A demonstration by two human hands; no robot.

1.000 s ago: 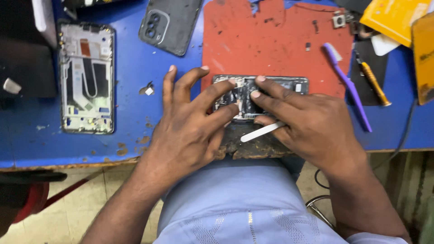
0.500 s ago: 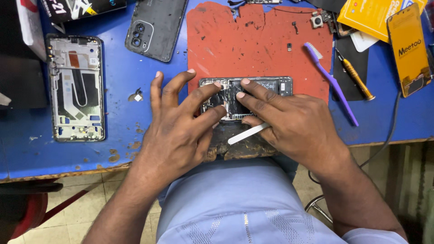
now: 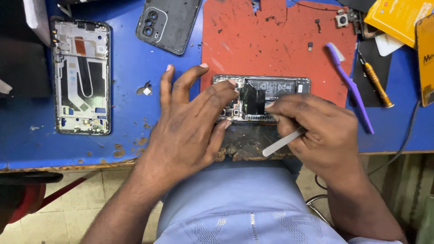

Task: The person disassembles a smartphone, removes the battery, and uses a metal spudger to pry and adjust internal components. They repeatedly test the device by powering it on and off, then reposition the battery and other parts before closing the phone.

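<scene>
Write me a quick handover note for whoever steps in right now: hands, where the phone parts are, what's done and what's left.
Left hand lies flat on the opened phone, steadying it on the red mat.
Right hand holds a pale flat pry tool, fingertips on the phone's internals.
Back cover is off and lies on the blue table; a bare phone frame lies far left. Purple brush and screwdriver lie to the right.
Done: phone opened. Left: the inside work; cover not refitted.
</scene>
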